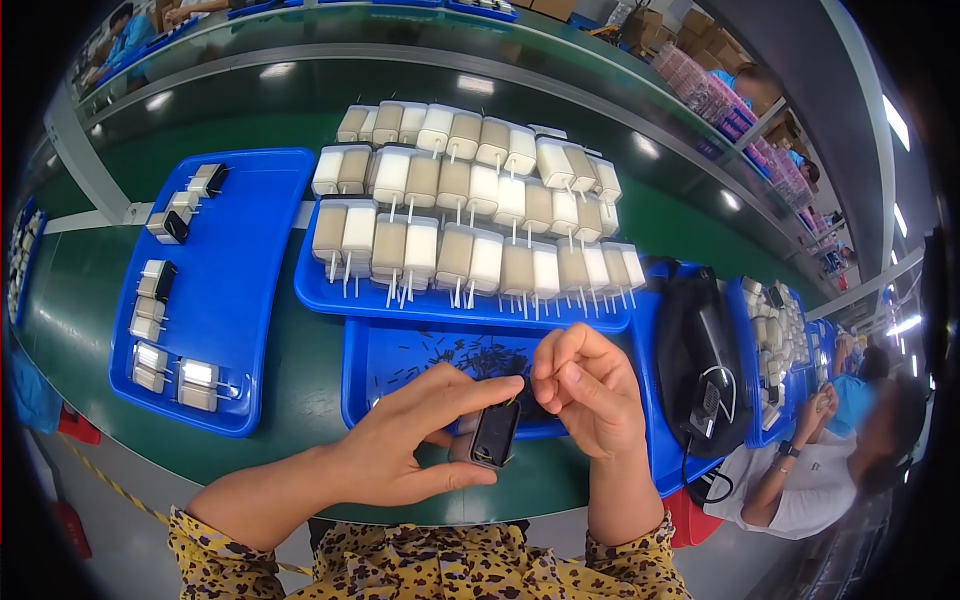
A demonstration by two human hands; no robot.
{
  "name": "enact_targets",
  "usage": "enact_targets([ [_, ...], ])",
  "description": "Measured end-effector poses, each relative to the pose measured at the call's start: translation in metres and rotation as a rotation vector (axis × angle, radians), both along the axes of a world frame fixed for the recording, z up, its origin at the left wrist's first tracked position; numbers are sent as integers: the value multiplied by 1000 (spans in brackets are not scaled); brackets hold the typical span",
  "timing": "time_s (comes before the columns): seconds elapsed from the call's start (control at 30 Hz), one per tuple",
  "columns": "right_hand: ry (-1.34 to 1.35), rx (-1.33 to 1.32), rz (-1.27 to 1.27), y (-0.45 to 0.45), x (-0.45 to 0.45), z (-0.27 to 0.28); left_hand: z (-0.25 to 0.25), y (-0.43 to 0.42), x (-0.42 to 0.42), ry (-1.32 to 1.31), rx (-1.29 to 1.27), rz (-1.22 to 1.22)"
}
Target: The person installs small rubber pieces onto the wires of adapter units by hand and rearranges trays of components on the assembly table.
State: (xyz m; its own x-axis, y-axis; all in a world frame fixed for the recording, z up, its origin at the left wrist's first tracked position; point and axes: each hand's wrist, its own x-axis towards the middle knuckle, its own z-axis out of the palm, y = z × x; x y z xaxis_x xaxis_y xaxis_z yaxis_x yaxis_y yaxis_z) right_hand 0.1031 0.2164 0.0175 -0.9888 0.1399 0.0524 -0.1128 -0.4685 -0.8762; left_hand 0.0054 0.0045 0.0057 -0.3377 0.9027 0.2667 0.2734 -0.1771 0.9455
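My left hand (425, 435) grips a small charger-like housing (493, 435) between thumb and fingers. Its black open end faces right, and thin wire ends stick out at its corners. Just to the right, my right hand (592, 388) is raised with thumb and fingertips pinched together. What lies in that pinch is too small to make out. Behind both hands sits a blue tray (375, 372) scattered with short black tube-like pieces (480, 355), partly hidden by my fingers.
Beyond it, a blue tray (330, 296) carries stacked white and beige housings (455, 190) with white prongs. Several housings lie in the left blue tray (225, 265). A black heat-gun-like tool (710, 375) rests at right, near a co-worker (800, 475) and another loaded tray.
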Motion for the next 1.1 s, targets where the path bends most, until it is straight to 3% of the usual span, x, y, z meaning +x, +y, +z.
enact_targets([
  [0.23, 35, 316, -192, -12, 3, 5, 0, 0, -3, 75, 54, 86],
  [0.3, 84, 1244, -264, -3, -1, 5, 4, -1, -7, 109, 66, 105],
  [0.33, 76, 1238, -262, -3, -1, 2, 7, -2, -10, 127, 91, 149],
  [0.4, 17, 1473, -275, -4, -3, -2, 5, -3, -11, 143, 111, 195],
  [0.43, 23, 1499, -275, -5, -4, -2, 1, -3, -11, 25, 154, 224],
  [0.5, 22, 1463, -217, -7, -5, -2, 0, -2, -10, -118, 222, 274],
  [0.67, 92, 1374, -114, -20, -12, -15, 0, -2, -10, -88, 220, 289],
  [0.73, 101, 1473, -93, -18, -14, -22, -1, -2, -9, -62, 208, 283],
  [0.87, 90, 1384, -147, -16, -14, -16, -2, -2, -9, -30, 208, 293],
  [0.97, -41, 1167, -131, -13, -10, -10, 0, -3, -11, 33, 190, 285],
  [1.03, -106, 818, -140, -10, -7, -11, 0, -2, -11, 82, 174, 271],
  [1.07, -105, 824, -142, -10, -6, -11, 0, -1, -9, 97, 152, 249],
  [1.1, -93, 572, -149, -11, -6, -11, -1, -1, -7, 110, 130, 227],
])
